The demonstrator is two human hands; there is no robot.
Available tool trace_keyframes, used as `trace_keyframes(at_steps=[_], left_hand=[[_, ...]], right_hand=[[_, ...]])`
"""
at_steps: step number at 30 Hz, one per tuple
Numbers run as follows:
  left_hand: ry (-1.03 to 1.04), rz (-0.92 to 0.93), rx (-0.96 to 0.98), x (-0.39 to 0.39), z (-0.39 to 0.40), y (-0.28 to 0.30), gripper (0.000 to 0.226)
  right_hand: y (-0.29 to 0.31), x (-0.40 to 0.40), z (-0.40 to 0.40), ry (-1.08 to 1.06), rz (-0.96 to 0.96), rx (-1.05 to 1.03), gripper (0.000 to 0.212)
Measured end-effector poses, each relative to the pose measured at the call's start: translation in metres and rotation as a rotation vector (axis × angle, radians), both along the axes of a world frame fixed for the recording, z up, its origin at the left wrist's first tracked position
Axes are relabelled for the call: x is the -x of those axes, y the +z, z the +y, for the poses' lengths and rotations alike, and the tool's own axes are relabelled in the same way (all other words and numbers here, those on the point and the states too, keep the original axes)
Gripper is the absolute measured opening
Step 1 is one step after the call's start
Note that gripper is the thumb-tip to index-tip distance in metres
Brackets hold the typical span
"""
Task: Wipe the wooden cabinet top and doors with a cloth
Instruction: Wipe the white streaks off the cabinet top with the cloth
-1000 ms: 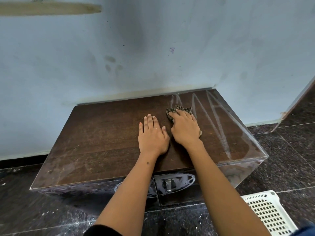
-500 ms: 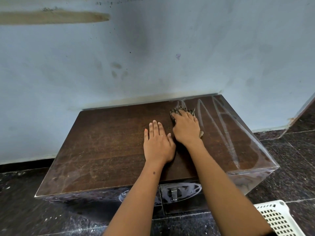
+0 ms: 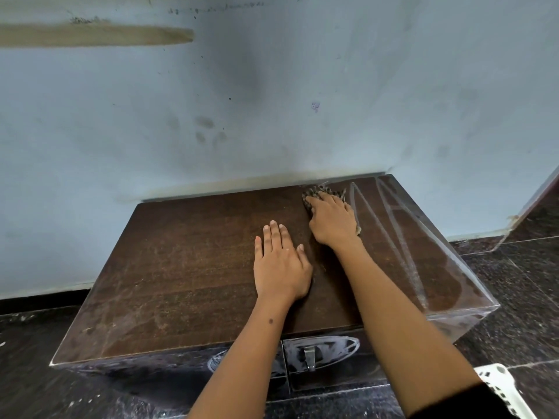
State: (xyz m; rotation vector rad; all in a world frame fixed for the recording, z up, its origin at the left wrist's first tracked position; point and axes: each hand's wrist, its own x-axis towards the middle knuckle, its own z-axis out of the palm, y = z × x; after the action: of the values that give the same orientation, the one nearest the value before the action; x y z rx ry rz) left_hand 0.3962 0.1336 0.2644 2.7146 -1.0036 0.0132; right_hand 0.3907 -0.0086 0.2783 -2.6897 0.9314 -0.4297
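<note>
My right hand (image 3: pixel 332 220) presses the cloth (image 3: pixel 322 193) flat at the cabinet top's (image 3: pixel 187 261) far edge — fingers spread; my left hand (image 3: pixel 279 264) braces open beside it. Best: even pressure, overlapping strokes toward the dusty right side.

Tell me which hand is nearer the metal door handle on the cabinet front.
Left. The left hand lies flat mid-top, closer to the metal door handle; the right hand is near the back edge.

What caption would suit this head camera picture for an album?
Right hand presses a cloth at the cabinet top's back edge; left hand rests flat beside it.
</note>
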Motion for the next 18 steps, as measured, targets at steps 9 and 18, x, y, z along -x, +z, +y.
trace_keyframes(at_steps=[9,18], left_hand=[[0.004,0.002,0.001,0.001,-0.001,0.001,0.061],[-0.014,0.015,-0.003,0.001,0.001,0.003,0.061]], right_hand=[[0.014,-0.058,0.005,0.006,0.051,-0.01,0.049],[0.013,-0.03,-0.05,-0.054,0.048,-0.047,0.049]])
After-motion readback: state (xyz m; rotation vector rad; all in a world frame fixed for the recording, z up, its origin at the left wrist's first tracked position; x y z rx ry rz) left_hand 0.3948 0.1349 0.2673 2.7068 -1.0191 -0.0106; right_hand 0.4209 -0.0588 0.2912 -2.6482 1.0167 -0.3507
